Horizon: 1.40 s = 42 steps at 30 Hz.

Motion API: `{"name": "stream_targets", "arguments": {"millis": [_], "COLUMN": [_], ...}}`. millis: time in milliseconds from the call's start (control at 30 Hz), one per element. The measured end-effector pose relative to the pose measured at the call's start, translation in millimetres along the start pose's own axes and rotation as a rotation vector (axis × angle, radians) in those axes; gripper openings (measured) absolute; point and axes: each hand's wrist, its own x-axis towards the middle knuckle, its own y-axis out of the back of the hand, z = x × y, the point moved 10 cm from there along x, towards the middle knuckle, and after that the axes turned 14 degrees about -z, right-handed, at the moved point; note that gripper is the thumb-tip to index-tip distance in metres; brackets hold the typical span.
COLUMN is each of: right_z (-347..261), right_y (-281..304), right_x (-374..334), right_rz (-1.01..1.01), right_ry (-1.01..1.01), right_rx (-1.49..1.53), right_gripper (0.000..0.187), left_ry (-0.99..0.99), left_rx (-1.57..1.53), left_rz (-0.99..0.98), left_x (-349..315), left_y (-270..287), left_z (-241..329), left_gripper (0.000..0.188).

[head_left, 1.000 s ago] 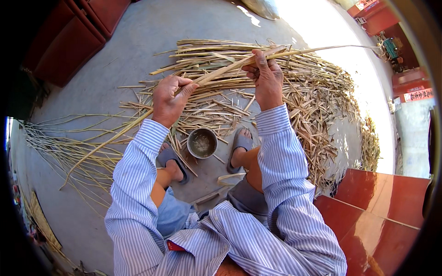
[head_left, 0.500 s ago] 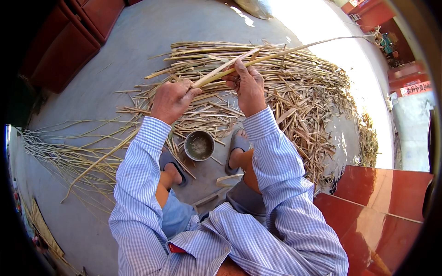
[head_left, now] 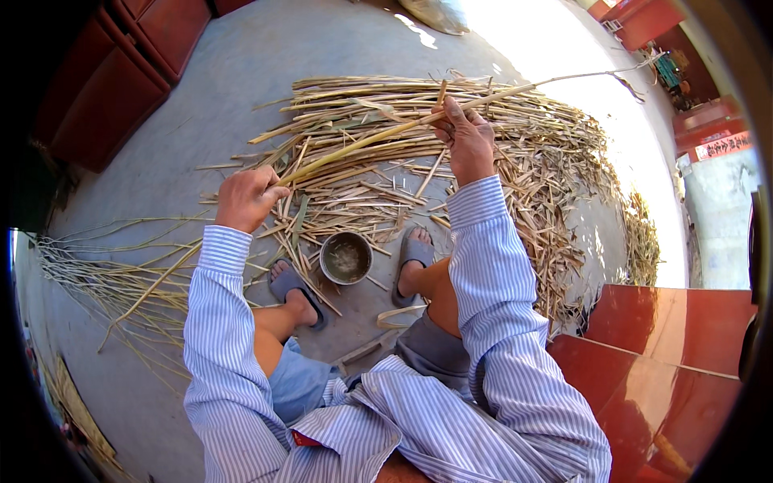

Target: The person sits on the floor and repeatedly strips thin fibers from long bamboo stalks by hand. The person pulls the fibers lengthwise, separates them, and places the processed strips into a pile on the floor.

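A long yellowish reed stalk [head_left: 354, 148] stretches between my hands. Its thick end sits in my closed left hand [head_left: 248, 199], while the thin tip runs off to the upper right. Farther along, my right hand [head_left: 469, 145] pinches the stalk between thumb and fingers. A short piece of dry husk [head_left: 442, 93] sticks up beside the right fingers; whether it is still joined to the stalk, I cannot tell. Beneath the held stalk lies a broad pile of dry reed stalks [head_left: 338, 113], with loose peeled husks [head_left: 535, 221] heaped on its right side.
Between my sandalled feet stands a round bowl [head_left: 346, 258] of cloudy liquid. Thin branching stalks [head_left: 105, 270] lie fanned out on the left. A glossy red panel [head_left: 644, 386] is at the lower right, red furniture [head_left: 105, 88] at the upper left, and a pale sack [head_left: 439, 14] at the far edge.
My hands have moved apart, the left toward me and leftward, the right rightward along the stalk. The pale husk strip that lay along the stalk now shows as a short upright piece by the right hand.
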Motion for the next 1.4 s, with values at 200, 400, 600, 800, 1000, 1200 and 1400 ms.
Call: {"name": "stream_targets", "arguments": {"millis": [200, 400, 600, 800, 1000, 1200, 1400], "right_z": [-19, 24, 23, -22, 0, 8, 6], "right_y": [24, -71, -85, 57, -23, -25, -15], "right_x": [0, -24, -26, 4, 0, -5, -6], "right_rz": [0.115, -0.139, -0.119, 0.166, -0.284, -0.094, 0.034], "right_ry": [0.080, -0.075, -0.093, 0.089, -0.004, -0.014, -0.026], "right_rx": [-0.002, 0.032, 0.013, 0.109, 0.296, -0.027, -0.053], "right_gripper": [0.023, 0.026, 0.024, 0.022, 0.021, 0.020, 0.024], "left_ry": [0.077, -0.271, -0.229, -0.015, -0.027, -0.030, -0.081], "left_rx": [0.257, -0.065, -0.031, -0.086, -0.120, -0.105, 0.055], "left_rz": [-0.001, 0.184, 0.162, -0.054, -0.125, -0.084, 0.015], "left_x": [-20, -14, 0, -19, -16, -14, -11], "left_y": [0, 23, 20, 6, -5, -8, -4], "left_z": [-38, 52, 48, -9, -15, -18, -8], "left_gripper": [0.020, 0.020, 0.020, 0.019, 0.020, 0.020, 0.022]}}
